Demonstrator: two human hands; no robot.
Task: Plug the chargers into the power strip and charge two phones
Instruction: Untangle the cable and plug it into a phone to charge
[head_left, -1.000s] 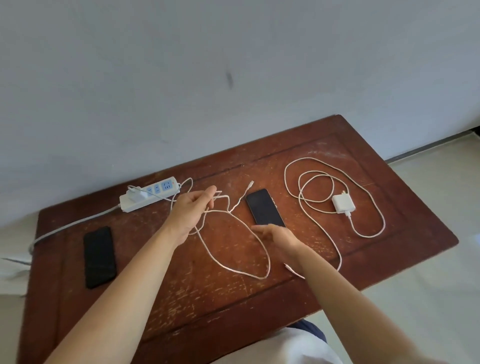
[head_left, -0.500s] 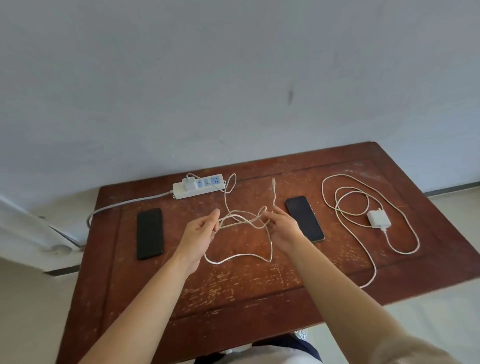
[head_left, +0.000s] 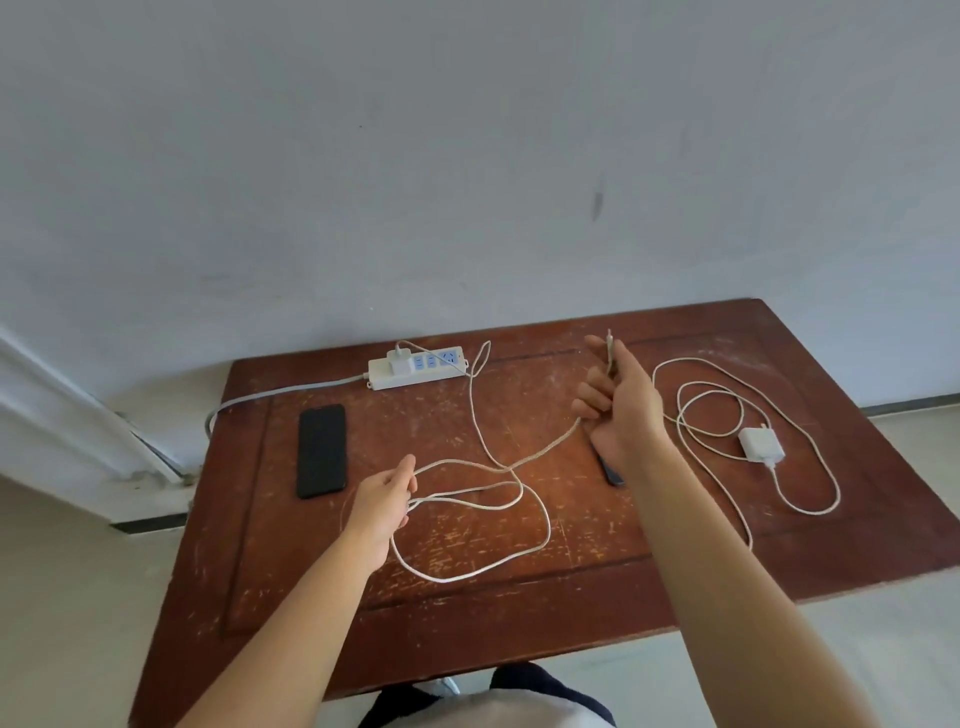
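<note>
Head view | done: one small white charger plug (head_left: 399, 359) sitting in the white power strip (head_left: 415, 367) at the wooden worktop (head_left: 519, 613) back | left hand (head_left: 382, 501) pinching loops of its thin white cable (head_left: 480, 415) | right hand (head_left: 621, 410) gripping that cable's connector end above the partly hidden black phone (head_left: 613, 474) | left: second white charger block (head_left: 761, 447) lying unplugged amid its coiled cable, black slab phone (head_left: 322, 451) lying unconnected.

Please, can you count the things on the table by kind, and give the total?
Phones: 2, a black phone at left and a second phone mostly hidden by the right hand.
Chargers with cable: 2, one plugged charger, one loose charger.
Power strip: 1.
Total: 5.
</note>
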